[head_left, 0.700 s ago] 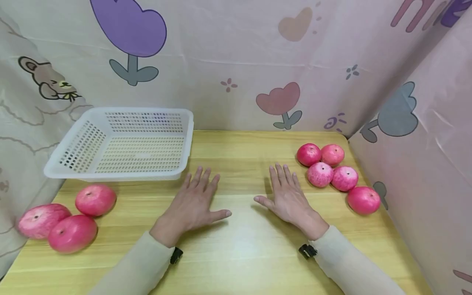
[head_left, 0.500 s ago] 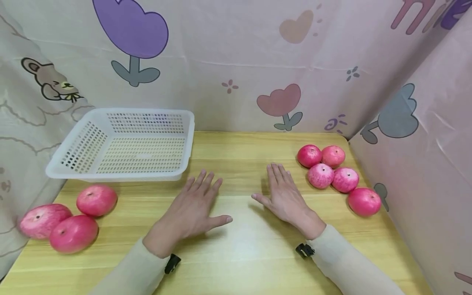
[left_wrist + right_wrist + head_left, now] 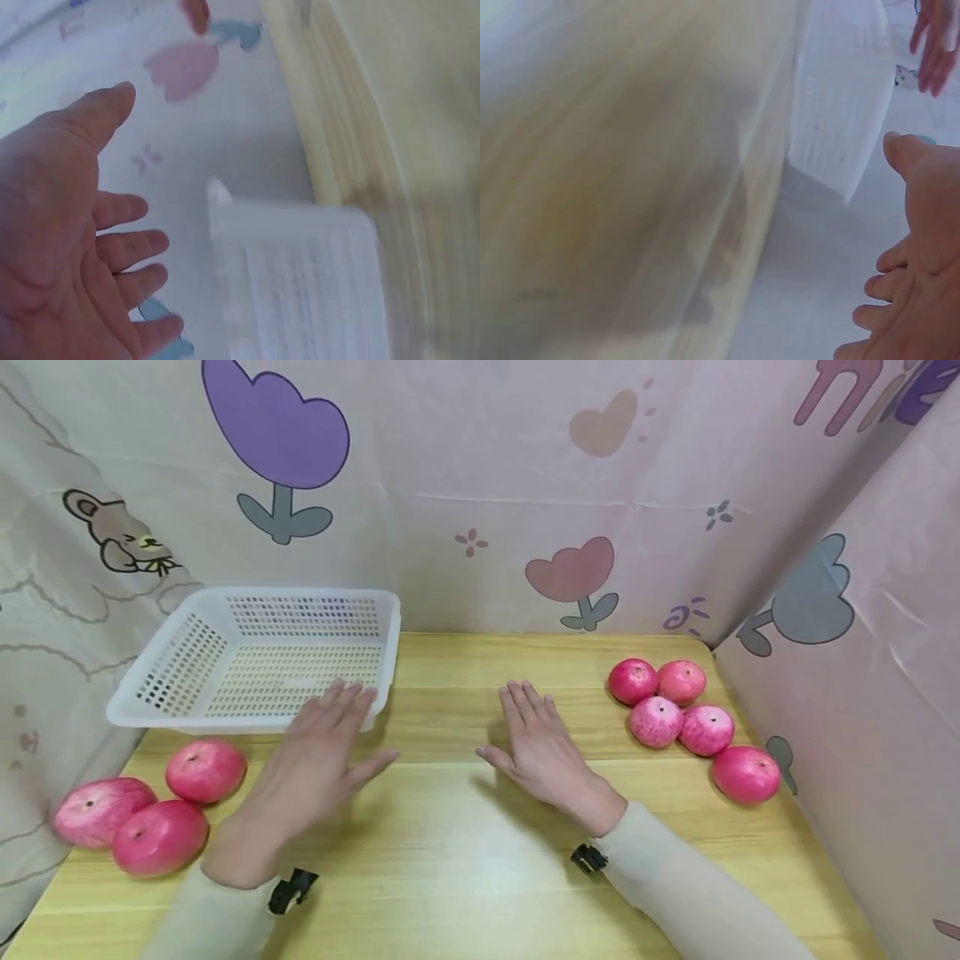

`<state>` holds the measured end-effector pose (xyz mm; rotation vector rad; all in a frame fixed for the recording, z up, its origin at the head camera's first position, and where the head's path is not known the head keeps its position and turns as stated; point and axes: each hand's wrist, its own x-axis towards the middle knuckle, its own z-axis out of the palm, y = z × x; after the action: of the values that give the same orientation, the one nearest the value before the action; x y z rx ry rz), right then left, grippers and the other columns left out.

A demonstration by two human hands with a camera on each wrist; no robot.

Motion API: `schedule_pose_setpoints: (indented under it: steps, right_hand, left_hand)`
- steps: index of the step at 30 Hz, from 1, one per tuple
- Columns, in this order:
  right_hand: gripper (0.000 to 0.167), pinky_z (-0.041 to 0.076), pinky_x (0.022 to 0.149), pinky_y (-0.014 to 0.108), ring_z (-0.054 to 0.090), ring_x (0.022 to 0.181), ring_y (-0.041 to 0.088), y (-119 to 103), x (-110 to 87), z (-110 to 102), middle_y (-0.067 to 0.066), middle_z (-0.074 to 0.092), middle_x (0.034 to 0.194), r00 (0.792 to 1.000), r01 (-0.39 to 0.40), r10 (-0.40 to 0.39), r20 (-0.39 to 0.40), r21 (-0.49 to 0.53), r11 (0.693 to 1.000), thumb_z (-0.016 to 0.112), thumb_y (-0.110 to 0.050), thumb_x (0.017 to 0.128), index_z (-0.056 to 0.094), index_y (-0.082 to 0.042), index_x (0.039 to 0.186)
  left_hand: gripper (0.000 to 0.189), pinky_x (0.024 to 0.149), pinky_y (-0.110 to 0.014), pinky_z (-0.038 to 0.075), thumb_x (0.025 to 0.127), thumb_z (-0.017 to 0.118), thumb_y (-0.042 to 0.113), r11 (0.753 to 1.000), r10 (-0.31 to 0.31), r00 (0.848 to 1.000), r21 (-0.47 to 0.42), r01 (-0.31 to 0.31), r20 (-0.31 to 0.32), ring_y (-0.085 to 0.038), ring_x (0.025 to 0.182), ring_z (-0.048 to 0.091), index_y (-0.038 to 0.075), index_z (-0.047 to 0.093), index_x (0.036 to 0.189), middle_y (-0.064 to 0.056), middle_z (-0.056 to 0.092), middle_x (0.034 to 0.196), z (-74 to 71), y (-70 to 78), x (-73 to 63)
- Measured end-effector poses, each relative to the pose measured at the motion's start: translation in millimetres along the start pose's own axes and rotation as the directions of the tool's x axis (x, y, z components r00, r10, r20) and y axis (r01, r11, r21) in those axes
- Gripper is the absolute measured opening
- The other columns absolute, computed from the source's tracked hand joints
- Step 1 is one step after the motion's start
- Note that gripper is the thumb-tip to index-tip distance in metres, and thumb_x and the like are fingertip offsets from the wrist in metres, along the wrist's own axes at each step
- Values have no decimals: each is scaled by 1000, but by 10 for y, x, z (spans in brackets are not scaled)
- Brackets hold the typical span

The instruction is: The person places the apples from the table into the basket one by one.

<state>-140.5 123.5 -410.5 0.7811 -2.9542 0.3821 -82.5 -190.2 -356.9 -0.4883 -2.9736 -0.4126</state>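
Note:
My left hand hovers over the table with fingers extended and thumb out, holding nothing. In the head view its fingertips overlap the near right corner of a white perforated plastic basket. Three pink round fruits with mottled skin lie left of that hand, in front of the basket. My right hand is raised near the table's middle, fingers straight and thumb spread, with an empty palm. Several similar pink fruits sit in a group to its right. The left wrist view shows the open left palm near the basket.
The light wood table ends at a patterned curtain behind it. Another curtain side borders the right edge, close to the fruits there. The basket stands at the back left against the cloth.
My left hand has moved left, toward the basket and the three fruits. My right hand has shifted a little left. The basket and fruits stay in place while the head view shifts slightly.

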Motion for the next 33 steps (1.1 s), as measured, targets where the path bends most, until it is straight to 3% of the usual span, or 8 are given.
schedule_pose_setpoints:
  steps: [6, 13, 22, 33]
  right_hand:
    - [94, 15, 130, 60, 15, 163, 37, -210, 169, 18, 19, 19, 175, 999, 52, -52, 1, 4, 999, 54, -61, 105, 19, 0, 167]
    - [94, 16, 131, 58, 15, 163, 36, -383, 304, 106, 19, 20, 175, 996, 94, -94, 12, 2, 996, 54, -62, 104, 19, -1, 168]
    - [92, 19, 131, 57, 16, 163, 36, -513, 411, 193, 20, 21, 174, 990, 136, -136, 26, -14, 991, 53, -59, 106, 18, 0, 168]
    - [90, 18, 131, 53, 16, 163, 35, -630, 539, 224, 20, 20, 175, 981, 192, -192, 1, -34, 981, 57, -54, 106, 18, 0, 167]
  left_hand:
    - [101, 124, -74, -6, 101, 52, 71, 990, -135, 991, 36, 135, -6, -50, 161, 7, 1, 21, 167, -31, 20, 171, 20, -366, -52]
    - [103, 117, -81, -13, 97, 52, 76, 981, -160, 986, 101, 163, -37, -54, 159, 14, 2, 28, 166, -34, 25, 168, 213, -550, -60]
    - [92, 123, -74, -12, 100, 53, 69, 988, -103, 992, 105, 110, -67, -52, 157, 20, 6, 35, 164, -32, 31, 167, 332, -496, 10]
    - [90, 126, -72, -3, 99, 55, 70, 991, -58, 997, 116, 64, -53, -48, 159, 20, 8, 41, 162, -27, 33, 168, 416, -219, 82]
